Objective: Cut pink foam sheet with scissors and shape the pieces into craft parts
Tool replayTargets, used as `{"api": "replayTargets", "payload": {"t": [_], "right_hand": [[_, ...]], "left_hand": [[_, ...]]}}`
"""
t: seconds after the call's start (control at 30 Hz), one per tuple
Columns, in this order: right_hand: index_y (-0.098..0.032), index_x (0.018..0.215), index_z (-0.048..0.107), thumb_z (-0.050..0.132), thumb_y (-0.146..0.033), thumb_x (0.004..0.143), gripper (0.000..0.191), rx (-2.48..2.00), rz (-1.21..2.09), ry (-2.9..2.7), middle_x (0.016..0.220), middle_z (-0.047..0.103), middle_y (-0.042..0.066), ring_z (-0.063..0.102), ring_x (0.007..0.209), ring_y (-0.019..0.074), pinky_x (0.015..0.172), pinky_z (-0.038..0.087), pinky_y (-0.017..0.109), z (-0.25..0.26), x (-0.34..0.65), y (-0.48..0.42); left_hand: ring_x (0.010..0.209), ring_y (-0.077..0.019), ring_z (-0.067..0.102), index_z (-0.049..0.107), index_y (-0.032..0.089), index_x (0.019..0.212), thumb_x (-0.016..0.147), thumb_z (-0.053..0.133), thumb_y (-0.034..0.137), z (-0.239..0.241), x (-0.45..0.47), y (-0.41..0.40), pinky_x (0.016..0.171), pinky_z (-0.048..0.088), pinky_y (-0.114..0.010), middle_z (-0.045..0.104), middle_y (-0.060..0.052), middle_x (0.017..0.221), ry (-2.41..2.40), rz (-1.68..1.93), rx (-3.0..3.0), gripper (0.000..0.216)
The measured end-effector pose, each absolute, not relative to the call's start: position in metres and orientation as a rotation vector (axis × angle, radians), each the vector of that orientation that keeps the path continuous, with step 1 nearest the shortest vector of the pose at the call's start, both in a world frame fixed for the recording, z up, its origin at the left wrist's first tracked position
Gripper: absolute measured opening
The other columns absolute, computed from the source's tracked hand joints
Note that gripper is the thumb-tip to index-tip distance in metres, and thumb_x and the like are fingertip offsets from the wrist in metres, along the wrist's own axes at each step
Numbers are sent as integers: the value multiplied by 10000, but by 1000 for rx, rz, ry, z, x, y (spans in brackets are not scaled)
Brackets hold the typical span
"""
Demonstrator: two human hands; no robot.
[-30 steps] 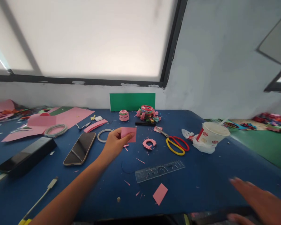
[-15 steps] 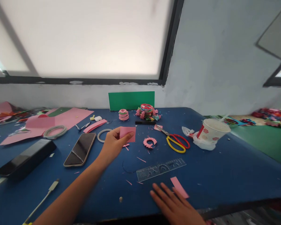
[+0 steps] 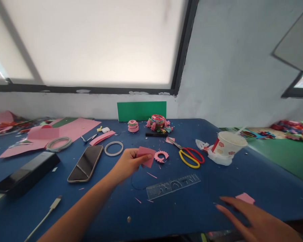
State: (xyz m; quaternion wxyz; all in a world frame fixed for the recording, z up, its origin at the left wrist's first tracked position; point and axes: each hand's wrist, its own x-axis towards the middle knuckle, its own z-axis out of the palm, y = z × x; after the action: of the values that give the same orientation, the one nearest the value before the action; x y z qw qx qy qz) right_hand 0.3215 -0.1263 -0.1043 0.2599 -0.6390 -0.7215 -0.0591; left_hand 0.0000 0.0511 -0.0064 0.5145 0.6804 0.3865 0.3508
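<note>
1. The right hand [image 3: 261, 223] is hovering at the near edge of the blue table [image 3: 255, 174]. Its fingers are spreading out flat and holding nothing.
2. A small pink scrap [image 3: 246, 198] is lying just past those fingertips. I cannot tell if they are touching it.
3. A white charger cable [image 3: 46, 213] is lying near the front on the left.
4. A clear ruler [image 3: 173, 185] is lying flat in the middle, between the two hands.
5. The left hand [image 3: 127, 164] is reaching out over the table. It is pinching a pink paper square [image 3: 146, 156] between its thumb and fingers. The square is sitting a bit tilted in the hand.
6. A phone [image 3: 86, 163] and a long black box [image 3: 22, 173] are lying to the left of that hand.
7. A pink toothed ring [image 3: 161, 155] is lying just beside the square. Scissors [image 3: 190, 157] with yellow and red handles are lying farther right.
8. A tape ring [image 3: 113, 148] is lying behind the left hand. A paper cup [image 3: 228, 143] is sitting far to the right.
9. At the back, big pink sheets [image 3: 70, 127] are lying on the left. A pile of paper flowers [image 3: 159, 122] is sitting in front of a green card [image 3: 141, 111], which is leaning on the wall.
</note>
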Motion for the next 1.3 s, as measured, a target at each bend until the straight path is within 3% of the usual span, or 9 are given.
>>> {"api": "replayTargets", "payload": {"t": [0.2,0.37,0.47,0.6,0.7,0.8,0.9,1.07,1.3], "right_hand": [[-163,995,624,435,-355,877,294,-2321,-31,-2109,983,667,122,632,880,270,695,463,341,-38,274,3],[-95,762,652,675,-365,698,278,-2490,174,-1997,805,667,169,639,756,291,564,419,299,-39,299,80],[-122,780,629,649,-374,719,260,-2390,276,-1988,769,659,111,624,716,239,557,396,272,-54,308,89],[-82,1000,545,518,-336,805,321,-2192,331,-1923,834,631,137,592,734,242,596,387,293,-66,307,84],[-93,1128,448,501,-445,791,491,-1988,408,-1900,934,588,134,554,797,231,658,394,299,-59,300,79],[-143,1113,464,460,-728,663,738,-1734,610,-1978,859,539,59,504,704,178,623,391,272,-41,289,63],[-148,1037,516,431,-877,491,915,-1207,1181,-2070,762,440,8,391,621,129,565,341,253,-22,277,41],[-123,845,581,595,-685,623,604,-1041,1731,-2096,595,350,-51,279,512,77,471,242,218,-24,266,30],[-103,838,595,600,-527,724,439,-1128,1801,-2089,574,393,-43,326,497,67,426,247,182,-35,268,39]], "left_hand": [[433,-60,365,647,141,645,716,642,416,-8,0,50,421,241,-177,513,28,502,902,782,1632,284],[498,-69,429,681,142,745,729,648,351,-3,-1,48,490,312,-185,566,17,571,830,798,1677,213],[622,-103,506,682,140,738,746,635,300,0,-3,44,578,365,-210,602,-13,681,754,857,1786,167],[609,-95,489,679,157,744,725,657,279,2,-4,38,527,335,-202,605,-12,737,827,892,1939,126],[548,-77,454,661,165,796,691,689,300,3,-5,36,503,330,-193,620,4,712,942,887,1951,173],[521,-72,453,642,149,740,679,698,328,7,-7,37,487,341,-184,597,15,641,970,875,1923,197],[588,-96,532,656,147,735,683,695,265,12,-12,41,520,393,-183,617,2,661,927,790,1892,135],[650,-115,576,678,153,767,718,662,214,18,-21,47,566,424,-195,640,-6,682,806,674,1876,80],[637,-108,559,680,147,763,721,651,194,16,-22,48,568,411,-197,637,-3,659,771,619,1867,70]]}}
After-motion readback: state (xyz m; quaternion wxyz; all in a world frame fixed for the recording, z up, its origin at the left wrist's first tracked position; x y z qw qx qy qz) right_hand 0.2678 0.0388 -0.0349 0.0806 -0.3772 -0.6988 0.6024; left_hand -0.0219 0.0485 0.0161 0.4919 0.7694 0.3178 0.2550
